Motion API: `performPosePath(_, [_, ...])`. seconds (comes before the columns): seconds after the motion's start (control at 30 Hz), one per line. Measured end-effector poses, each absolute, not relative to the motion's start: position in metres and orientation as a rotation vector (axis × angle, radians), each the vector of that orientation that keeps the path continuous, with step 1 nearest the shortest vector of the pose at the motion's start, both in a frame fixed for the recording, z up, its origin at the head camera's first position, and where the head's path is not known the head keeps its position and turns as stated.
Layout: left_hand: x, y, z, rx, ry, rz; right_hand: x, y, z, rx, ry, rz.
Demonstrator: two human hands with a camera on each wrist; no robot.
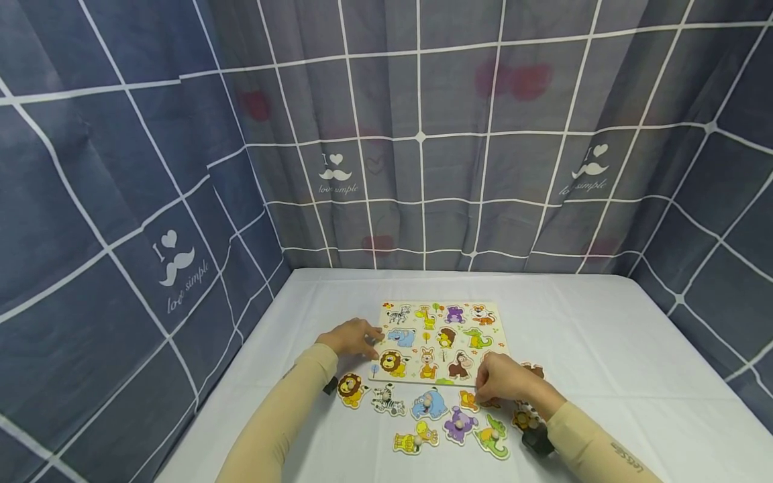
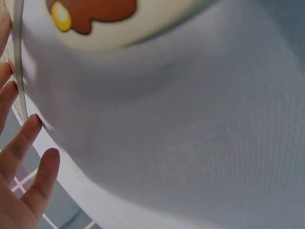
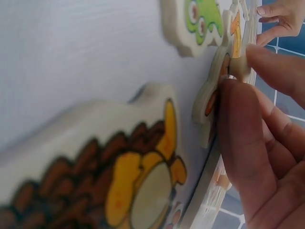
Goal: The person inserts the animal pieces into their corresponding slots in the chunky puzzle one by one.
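A wooden animal puzzle board (image 1: 407,344) lies on the white table, with printed animals such as a zebra, a lion and a crocodile. My left hand (image 1: 353,337) rests at the board's left edge, fingers loosely extended. By the near right corner, my right hand (image 1: 504,379) pinches the wooden knob (image 3: 240,69) of an orange animal puzzle piece (image 1: 468,400). The hand covers part of that piece, so which animal it is cannot be told. Close to the right wrist lies a hedgehog piece (image 3: 86,171), and a crocodile piece (image 3: 200,24) is nearby.
Loose knobbed pieces lie in front of the board: a lion (image 1: 350,390), a zebra (image 1: 388,401), an elephant (image 1: 429,405), a giraffe (image 1: 408,443) and a purple hippo (image 1: 460,426). A brown piece (image 1: 534,369) lies beyond the right wrist. Grid-patterned curtains (image 1: 386,168) surround the table.
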State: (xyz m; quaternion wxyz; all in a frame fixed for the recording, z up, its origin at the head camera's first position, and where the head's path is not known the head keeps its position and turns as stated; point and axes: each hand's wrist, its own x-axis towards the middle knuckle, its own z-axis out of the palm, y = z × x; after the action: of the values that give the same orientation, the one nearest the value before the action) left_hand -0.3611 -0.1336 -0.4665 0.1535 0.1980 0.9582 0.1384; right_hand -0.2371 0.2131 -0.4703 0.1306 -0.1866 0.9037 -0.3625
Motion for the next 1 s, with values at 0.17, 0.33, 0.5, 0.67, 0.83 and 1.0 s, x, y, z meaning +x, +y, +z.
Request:
performPosePath(0.17, [-0.3607,-0.134,-0.466,0.571,2.752,0.397,-0.2359,0.2126,-0.4711,-0.521,2.611,-1.078])
performPosePath(0.33, [-0.3578,-0.1333,-0.4633,0.547,2.748,0.407,-0.2352,0.2125,-0.4735,-0.513,2.627,-1.078])
performPosePath(0.5, [-0.3577,-0.1333,-0.4627,0.544,2.747,0.4,-0.2356,0.2126,-0.4765,-0.544,2.631,-1.089])
performPosePath(0.67, [-0.3593,-0.1338,-0.4645,0.528,2.741,0.415,-0.2339,0.2125,-0.4756,-0.563,2.628,-1.098])
performPosePath(0.83, [-0.3583,-0.1324,-0.4624,0.535,2.742,0.399,-0.2332,0.2129,-0.4747,-0.553,2.638,-1.096])
performPosePath(1.0, [-0.3577,-0.1317,-0.4623,0.524,2.742,0.401,-0.2321,0.2111,-0.476,-0.527,2.653,-1.091])
